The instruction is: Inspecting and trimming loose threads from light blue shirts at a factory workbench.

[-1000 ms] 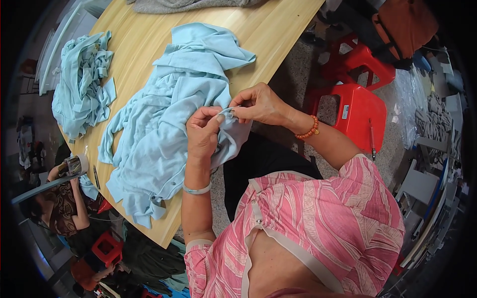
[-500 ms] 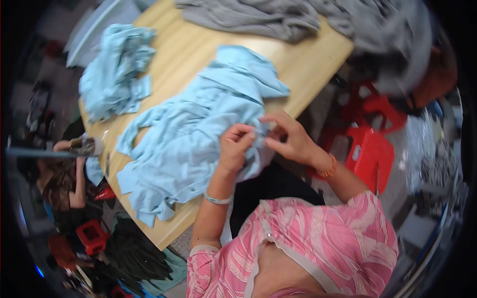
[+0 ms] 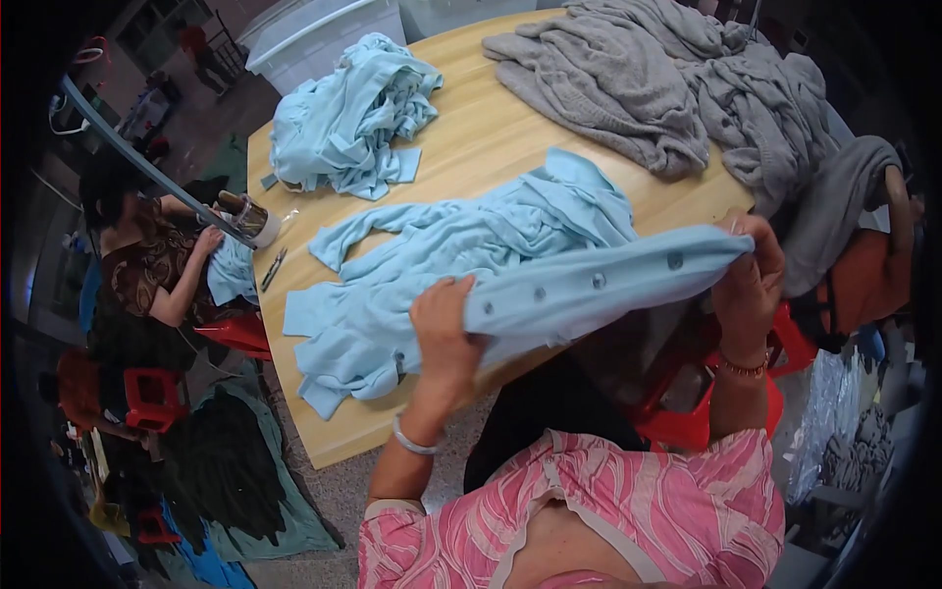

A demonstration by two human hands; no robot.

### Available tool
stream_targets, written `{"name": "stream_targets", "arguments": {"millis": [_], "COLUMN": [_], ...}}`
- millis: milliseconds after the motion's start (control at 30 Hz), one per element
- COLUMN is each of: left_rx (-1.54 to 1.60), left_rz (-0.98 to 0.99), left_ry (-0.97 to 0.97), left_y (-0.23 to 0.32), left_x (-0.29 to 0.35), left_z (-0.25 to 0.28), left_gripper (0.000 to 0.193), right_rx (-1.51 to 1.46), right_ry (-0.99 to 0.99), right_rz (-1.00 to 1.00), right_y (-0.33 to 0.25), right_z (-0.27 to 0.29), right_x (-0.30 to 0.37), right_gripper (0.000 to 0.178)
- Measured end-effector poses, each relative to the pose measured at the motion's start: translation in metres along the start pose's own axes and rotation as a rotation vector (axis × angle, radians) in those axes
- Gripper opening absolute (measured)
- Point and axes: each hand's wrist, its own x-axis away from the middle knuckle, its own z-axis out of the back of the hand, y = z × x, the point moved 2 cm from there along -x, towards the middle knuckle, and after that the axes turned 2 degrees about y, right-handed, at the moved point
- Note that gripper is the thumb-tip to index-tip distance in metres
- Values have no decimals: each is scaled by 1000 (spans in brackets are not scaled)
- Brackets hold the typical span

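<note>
A light-blue knit cardigan [image 3: 491,236] lies spread on the wooden table [image 3: 461,74] in front of me. Its front edge, with a row of dark buttons [image 3: 600,281], is lifted and stretched in a strip between my hands. My right hand [image 3: 751,270] pinches the far end of this strip, raised off the table's right edge. Closed around the strip's other end is my left hand [image 3: 446,329], with the thumb side toward the buttons. One more button shows on the cloth left of that hand. The sleeves lie crumpled toward the table's left side.
A heap of light-blue garments [image 3: 348,123] lies at the far left, grey knitwear [image 3: 608,88] at the far right. Small snips [image 3: 275,268] lie by the left edge, near a tool pot [image 3: 257,224]. Co-workers sit on both sides. Red stools [image 3: 677,393] stand below right.
My hands were close together at the cardigan's edge; now the right hand has moved right and up, pulling the buttoned strip taut. The view has also shifted.
</note>
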Motion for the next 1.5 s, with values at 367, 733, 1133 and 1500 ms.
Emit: {"name": "stream_targets", "arguments": {"millis": [367,733,1133,1500], "left_rx": [965,-45,-5,58], "left_rz": [-599,-112,-12,38], "left_ry": [-54,105,-120,-272], "left_y": [129,13,-69,-68], "left_x": [-36,13,-60,-48], "left_z": [51,17,-21,-10], "left_gripper": [34,59,62,24], "right_rx": [306,400,608,1108], "right_ry": [-676,-519,-464,-730], "right_rz": [-380,-359,-286,-146], "right_y": [30,12,174,179], "right_z": [-123,-54,-54,10], "right_x": [26,-70,-245,-10], "right_gripper": [99,89,83,75]}}
